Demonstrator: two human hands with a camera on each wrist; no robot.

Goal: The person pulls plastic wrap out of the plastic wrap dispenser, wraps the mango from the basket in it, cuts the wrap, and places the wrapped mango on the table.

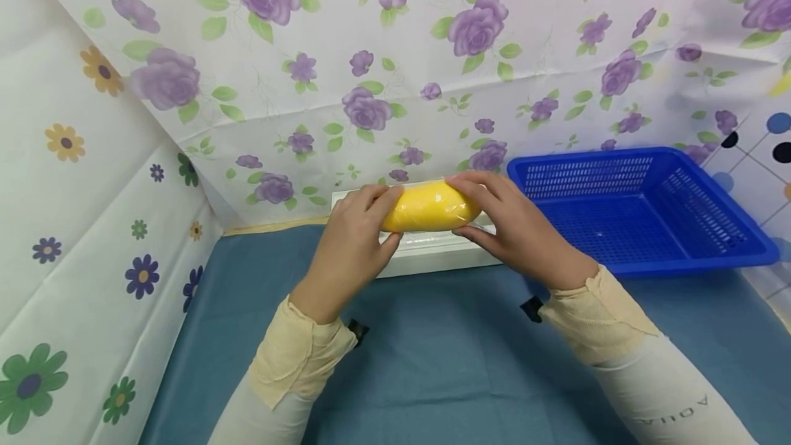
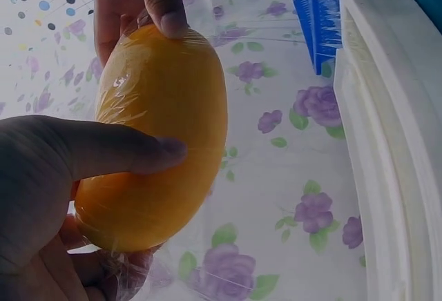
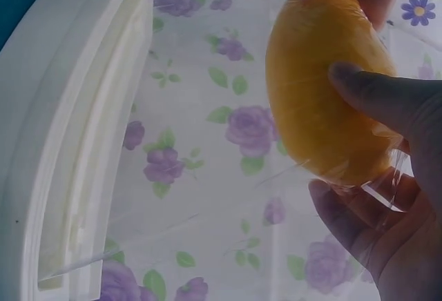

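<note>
A smooth yellow mango-shaped fruit (image 1: 430,206), wrapped in shiny clear plastic film, is held up between both hands. My left hand (image 1: 351,242) grips its left end, thumb across the near side and fingers behind. At the other end my right hand (image 1: 525,229) holds it the same way. Just beneath is a long white cling film dispenser (image 1: 441,263), partly hidden by the fruit and hands. Clear film (image 3: 207,210) stretches from the dispenser toward the fruit in the right wrist view, and loose film bunches at the fruit's end by the left fingers.
A blue plastic basket (image 1: 624,270) with mesh sides stands to the right, close behind the right hand and forearm. The table has a blue-green cloth (image 1: 432,362). Flower-printed sheeting (image 1: 371,53) hangs right behind the dispenser, with more on the left side.
</note>
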